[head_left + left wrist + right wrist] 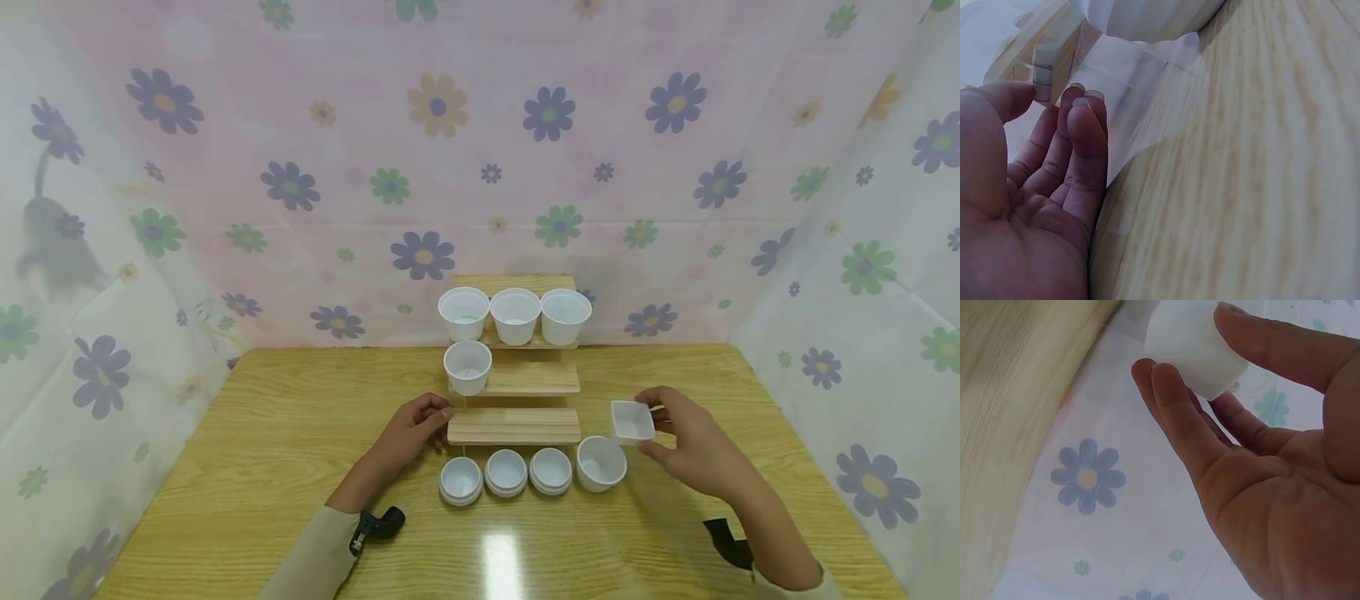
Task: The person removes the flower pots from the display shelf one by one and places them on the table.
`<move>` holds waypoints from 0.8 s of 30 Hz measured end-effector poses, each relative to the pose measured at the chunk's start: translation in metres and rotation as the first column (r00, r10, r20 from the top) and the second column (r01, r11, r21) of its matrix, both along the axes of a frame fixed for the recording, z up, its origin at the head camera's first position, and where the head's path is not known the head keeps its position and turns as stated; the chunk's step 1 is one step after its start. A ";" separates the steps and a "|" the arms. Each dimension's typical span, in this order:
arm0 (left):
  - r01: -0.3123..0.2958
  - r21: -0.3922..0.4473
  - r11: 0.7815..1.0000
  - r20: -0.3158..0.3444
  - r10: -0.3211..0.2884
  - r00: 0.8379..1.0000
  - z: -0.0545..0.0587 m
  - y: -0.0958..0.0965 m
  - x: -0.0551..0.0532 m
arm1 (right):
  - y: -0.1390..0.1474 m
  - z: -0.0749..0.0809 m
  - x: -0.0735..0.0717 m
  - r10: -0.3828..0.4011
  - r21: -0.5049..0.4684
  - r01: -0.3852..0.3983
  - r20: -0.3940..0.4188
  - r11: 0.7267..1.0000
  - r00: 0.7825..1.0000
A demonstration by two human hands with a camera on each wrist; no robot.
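My right hand (696, 446) pinches a small white square cup (632, 422) between thumb and fingers, held above the table right of a stepped wooden rack (513, 427). The cup's pale side (1188, 347) fills the top of the right wrist view. At the rack's left side, my left hand (411, 429) grips the end of the lowest board (1050, 62), thumb against it and the other fingers curled beside the clear side support (1129, 87). Three round white cups (515, 317) stand in a row on the upper step, and one white cup (468, 367) sits at the left of the middle step.
In front of the rack, three low round white bowls (506, 473) line up on the wooden table (315, 400), with a taller white cup (602, 463) at their right end. A flower-print cloth (337, 192) hangs behind and along both sides.
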State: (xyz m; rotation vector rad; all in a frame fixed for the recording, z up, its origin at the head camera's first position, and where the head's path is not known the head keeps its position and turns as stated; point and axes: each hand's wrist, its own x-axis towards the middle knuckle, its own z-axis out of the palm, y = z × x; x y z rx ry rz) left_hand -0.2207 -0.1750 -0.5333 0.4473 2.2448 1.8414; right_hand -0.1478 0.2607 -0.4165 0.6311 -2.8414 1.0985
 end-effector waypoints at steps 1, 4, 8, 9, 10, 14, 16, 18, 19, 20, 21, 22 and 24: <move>0.000 0.002 1.000 0.001 0.000 1.000 0.000 0.000 0.000 | 0.001 0.000 0.000 -0.001 -0.001 0.001 0.010 1.000 1.000; 0.001 0.006 1.000 0.003 -0.001 1.000 -0.001 0.000 0.001 | 0.005 0.001 -0.001 0.000 0.011 -0.001 0.030 1.000 1.000; -0.001 0.005 1.000 -0.001 0.001 1.000 -0.001 -0.001 0.001 | 0.009 0.000 -0.002 -0.002 0.037 0.001 0.035 0.999 0.999; 0.000 0.005 1.000 -0.002 0.000 1.000 -0.001 -0.001 0.001 | 0.011 0.000 -0.003 0.000 0.042 -0.001 0.037 0.999 0.999; 0.000 0.004 1.000 -0.002 0.000 1.000 -0.001 -0.001 0.001 | 0.012 -0.001 -0.003 0.002 0.046 -0.004 0.043 0.999 0.999; 0.000 0.003 1.000 -0.003 0.000 1.000 0.000 -0.001 0.001 | 0.017 -0.004 -0.006 0.020 0.062 -0.025 0.076 0.998 0.997; -0.001 0.003 1.000 -0.001 0.001 1.000 0.000 -0.001 0.001 | 0.020 -0.005 -0.007 0.029 0.068 -0.035 0.093 0.997 0.995; -0.001 0.003 1.000 0.003 0.001 1.000 0.000 -0.001 0.001 | 0.021 -0.007 -0.008 0.037 0.074 -0.046 0.109 0.996 0.993; -0.002 0.003 1.000 0.004 0.002 1.000 0.000 -0.001 0.001 | 0.022 -0.008 -0.008 0.043 0.076 -0.052 0.116 0.996 0.992; -0.002 0.001 1.000 0.005 0.002 1.000 0.001 0.000 0.001 | 0.023 -0.009 -0.009 0.048 0.077 -0.057 0.124 0.995 0.991; -0.004 0.000 1.000 0.006 0.004 1.000 0.001 0.000 0.001 | 0.024 -0.010 -0.010 0.053 0.077 -0.063 0.132 0.995 0.990; -0.003 0.001 1.000 0.007 0.003 1.000 0.001 0.000 0.000 | 0.025 -0.011 -0.010 0.059 0.077 -0.070 0.139 0.995 0.988; -0.002 0.001 1.000 0.007 0.002 1.000 0.001 0.000 0.000 | 0.026 -0.013 -0.011 0.068 0.077 -0.081 0.154 0.994 0.986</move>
